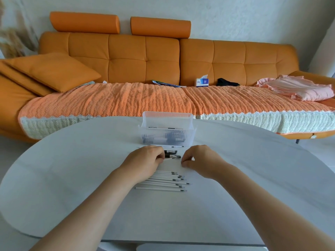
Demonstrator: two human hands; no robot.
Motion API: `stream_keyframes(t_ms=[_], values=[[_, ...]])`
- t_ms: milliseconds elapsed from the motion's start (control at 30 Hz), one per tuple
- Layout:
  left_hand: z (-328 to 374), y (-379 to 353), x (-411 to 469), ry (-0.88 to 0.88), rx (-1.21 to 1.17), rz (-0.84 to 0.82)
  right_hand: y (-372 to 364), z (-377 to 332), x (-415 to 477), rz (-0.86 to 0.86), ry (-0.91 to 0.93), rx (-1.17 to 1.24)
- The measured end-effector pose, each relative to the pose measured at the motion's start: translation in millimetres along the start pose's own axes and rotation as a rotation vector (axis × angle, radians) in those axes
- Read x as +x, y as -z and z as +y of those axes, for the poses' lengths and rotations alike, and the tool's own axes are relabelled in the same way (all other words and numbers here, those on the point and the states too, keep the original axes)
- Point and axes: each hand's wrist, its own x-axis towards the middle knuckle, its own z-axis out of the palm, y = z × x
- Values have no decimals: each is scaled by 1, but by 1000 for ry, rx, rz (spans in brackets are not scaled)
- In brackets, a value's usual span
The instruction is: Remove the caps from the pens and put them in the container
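A clear ribbed plastic container (167, 136) stands at the far middle of the white table and holds several dark pen parts. Just in front of it lie a thin white pen (172, 146) and two black capped pens (171, 154). My left hand (146, 160) is closed around the end of a white pen (169, 159), whose tip pokes out to the right. My right hand (197, 158) is curled with its fingertips pinched together close to that tip; whether it grips a cap is hidden. Several uncapped white pens (163, 180) lie in a row nearer to me.
The white oval table (72, 178) curves away at left and right. Behind it runs an orange sofa (126, 57) with a knitted throw, a tissue box (201, 82), a black item and folded pink cloth (297, 89).
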Motion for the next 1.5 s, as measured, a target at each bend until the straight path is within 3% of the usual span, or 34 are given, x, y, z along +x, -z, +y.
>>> stream_keyframes(t_ms=[367,700,1000,1500], values=[[-2,2,-2,-18,-36,-1,-2,-1,2,120,44,187],[-4,0,-1,-25,-49,8,6,-9,-4,30,-63,265],[1,-2,1,-40,-122,-2,8,-11,-8,112,-107,561],[5,-2,3,-27,-145,9,10,-8,-7,72,-93,393]])
